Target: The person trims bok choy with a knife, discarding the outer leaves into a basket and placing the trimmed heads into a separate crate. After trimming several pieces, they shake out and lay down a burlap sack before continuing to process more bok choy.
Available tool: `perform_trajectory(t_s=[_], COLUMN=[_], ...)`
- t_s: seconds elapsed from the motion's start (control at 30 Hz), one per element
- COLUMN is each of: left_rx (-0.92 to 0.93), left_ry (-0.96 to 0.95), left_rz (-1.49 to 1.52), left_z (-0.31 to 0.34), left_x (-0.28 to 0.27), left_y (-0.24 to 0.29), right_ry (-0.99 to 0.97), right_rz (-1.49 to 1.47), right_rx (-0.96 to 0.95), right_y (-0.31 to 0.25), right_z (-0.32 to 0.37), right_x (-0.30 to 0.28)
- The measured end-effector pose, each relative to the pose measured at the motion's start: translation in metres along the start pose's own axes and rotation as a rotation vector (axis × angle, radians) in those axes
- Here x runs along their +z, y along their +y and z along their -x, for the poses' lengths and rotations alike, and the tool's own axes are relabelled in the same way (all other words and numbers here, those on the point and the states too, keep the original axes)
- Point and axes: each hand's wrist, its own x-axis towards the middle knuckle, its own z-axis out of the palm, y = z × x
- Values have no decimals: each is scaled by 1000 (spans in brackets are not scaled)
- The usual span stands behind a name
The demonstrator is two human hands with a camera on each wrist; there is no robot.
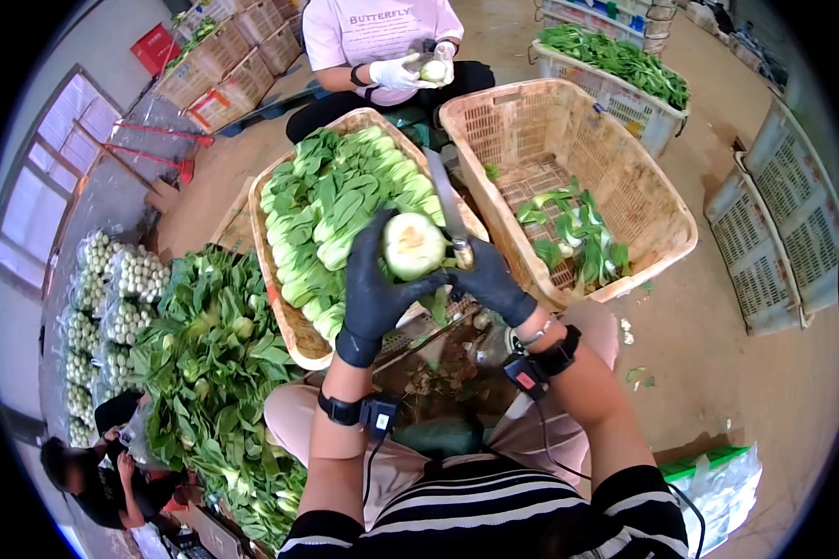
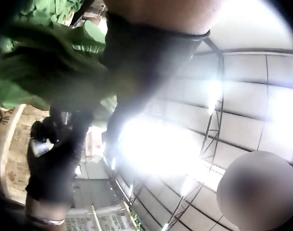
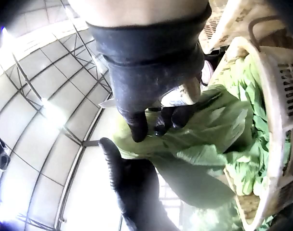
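Black-gloved, my left hand (image 1: 375, 287) grips a bok choy (image 1: 415, 246), its pale round cut base facing up in the head view. My right hand (image 1: 492, 282), in a matching glove, holds a knife (image 1: 447, 197) by its handle, with the blade pointing away from me alongside the bok choy. In the right wrist view the bok choy's broad green leaves (image 3: 209, 149) spread out below the right hand, whose fingertips lie right at its stalks. Just beyond the hands stands a crate (image 1: 300, 349) packed with rows of trimmed bok choy (image 1: 331, 200).
At the right, another crate (image 1: 657, 205) contains loose leaves. A large heap of bok choy (image 1: 219, 373) lies on my left beside bagged pale vegetables (image 1: 126, 307). Opposite sits a person (image 1: 387, 47) in white gloves. Another person (image 1: 112, 475) is at lower left. Stacked crates (image 1: 764, 233) stand far right.
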Motion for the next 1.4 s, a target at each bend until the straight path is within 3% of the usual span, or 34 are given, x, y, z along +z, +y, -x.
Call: perform_trajectory(t_s=[0.03, 0.2, 0.3, 0.37, 0.43, 0.5, 0.57, 0.6, 0.63, 0.7, 0.83, 1.0, 1.2, 1.4], left_rx=[39, 74, 131, 129, -111, -200, -262, -291, -281, -300, -82, 38, -8, 83], left_ry=[-117, -291, -234, -282, -318, -319, -332, -348, -355, -364, -363, -369, -341, -284], left_rz=[14, -184, -390, -302, 361, 442, 379, 291, 297, 198, 101, 6, 3, 26], left_z=[-6, -13, -7, -4, 0, 0, -6, -10, -13, -17, -22, -26, -29, -40], left_x=[-1, -9, 10, 23, 37, 46, 58, 64, 69, 81, 108, 131, 150, 162], left_y=[4, 7, 4, -12, -7, -8, -26, -30, -33, -31, -12, -16, -8, -2], right_ry=[-87, -130, -82, -44, -44, -53, 89, 304, 314, 348, 320, 300, 260, 338], right_rz=[-108, -111, -165, -166, -171, -165, 425, 713, 721, 1063, 1141, 1128, 1173, 1229], right_rx=[162, 137, 89, 52, 130, 123, -100, -453, -453, -320, -358, -326, -232, -344], right_y=[3, 12, 19, 7, -3, 4, -5, -3, -4, -9, -1, 2, 8, 12], right_z=[5, 24, 24, 30, 37, 41, 42, 40, 41, 48, 52, 53, 52, 48], right_x=[-5, -19, -27, -29, -33, -43, -52, -56, -63, -78, -92, -111, -127, -142])
